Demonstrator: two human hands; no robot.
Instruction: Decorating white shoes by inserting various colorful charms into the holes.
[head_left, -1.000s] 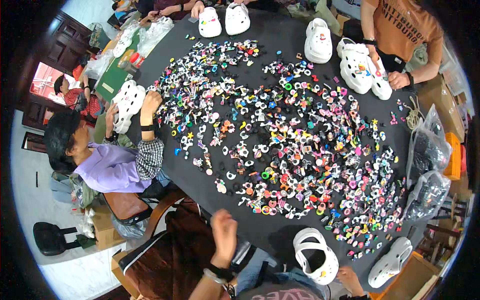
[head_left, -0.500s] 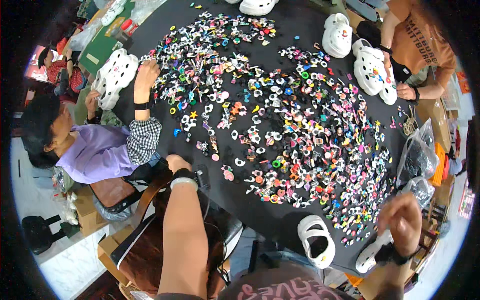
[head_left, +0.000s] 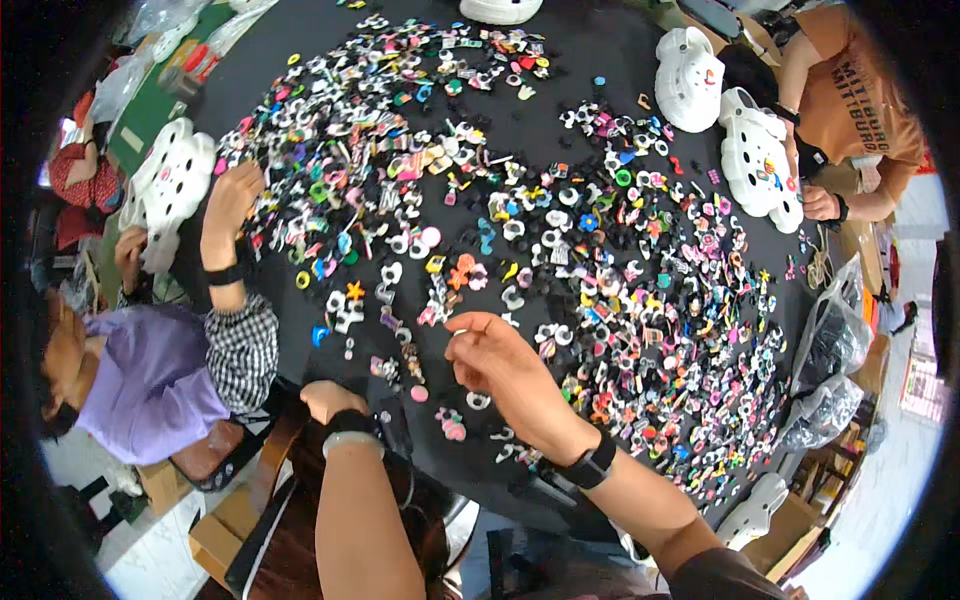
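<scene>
Many charms [head_left: 588,221], some hidden by the right hand [head_left: 515,378]; whether it or left hand [head_left: 335,402] grips, I cannot tell

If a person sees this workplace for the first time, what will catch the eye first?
Probably the crowd of small colourful shoe charms, scattered over most of the black table. Next comes the person's bare right hand, held over their near side. At the upper right, bright white clogs stand out near a co-worker in an orange-brown T-shirt.
</scene>
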